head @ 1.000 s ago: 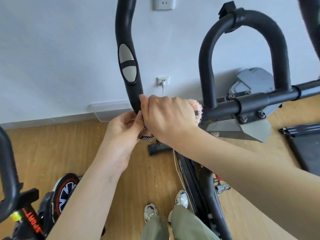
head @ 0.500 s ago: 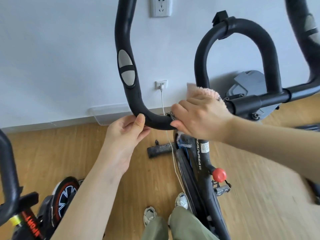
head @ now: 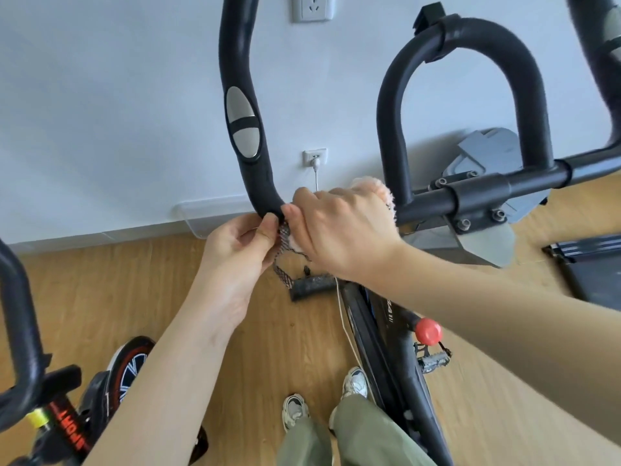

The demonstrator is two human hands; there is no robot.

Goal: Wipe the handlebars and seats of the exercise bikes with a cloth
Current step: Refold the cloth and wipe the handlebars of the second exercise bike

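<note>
1. Judging by the nearer exercise bike (head: 386,331), the job looks only partly done. The wiping is at the lowest bend of its left bar, and no seat is in view, so the seats probably remain to be done.
2. A second bike (head: 20,331) stands at the lower left, well apart from both hands. Whether it has been wiped cannot be told.
3. The handlebars (head: 250,183) are black, matt and foam-padded. A grey sensor pad (head: 243,124) is set into the left horn, and a central loop (head: 463,38) rises from the bolted crossbar. No dirt or streaks show on them.
4. The right hand (head: 342,227) is curled over the cloth, clamping it around the bar between the left bend and the central loop.
5. The left hand (head: 235,253) sits just under the bend, thumb and forefinger pinching the cloth's patterned edge.
6. The cloth (head: 371,188) is pink, fluffy and bunched. It is mostly hidden under the right hand, with a tuft showing above the knuckles.
7. A brown patterned strap (head: 284,264) dangles loose from the cloth, below the bar.
</note>
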